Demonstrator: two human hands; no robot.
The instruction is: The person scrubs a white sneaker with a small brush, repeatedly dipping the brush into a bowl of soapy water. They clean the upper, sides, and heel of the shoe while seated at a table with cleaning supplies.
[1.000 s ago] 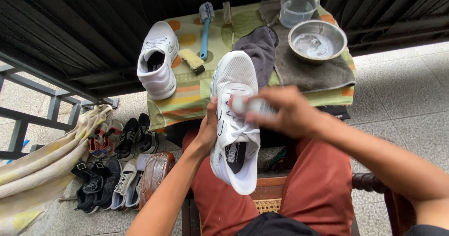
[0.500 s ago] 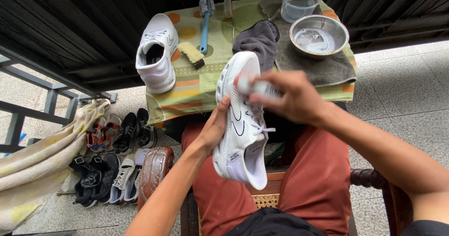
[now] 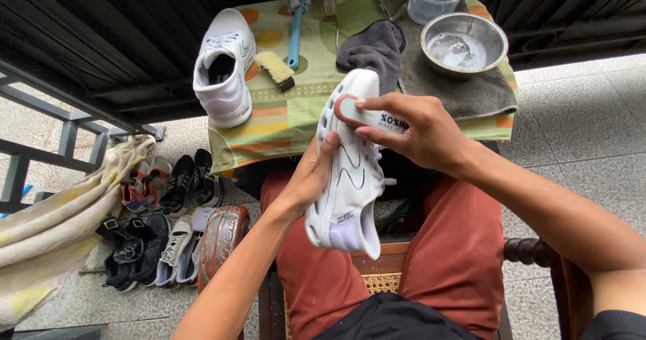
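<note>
Table's steel bowl (image 3: pixel 464 42) of water (image 3: pixel 459 49)

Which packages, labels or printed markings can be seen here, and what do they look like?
Applicator bottle: in the right hand, against the held shoe's toe; slim, white, dark lettering, red-rimmed tip.
Held shoe: in the left hand; white, small dark heel mark, dark curved side lines.
</note>
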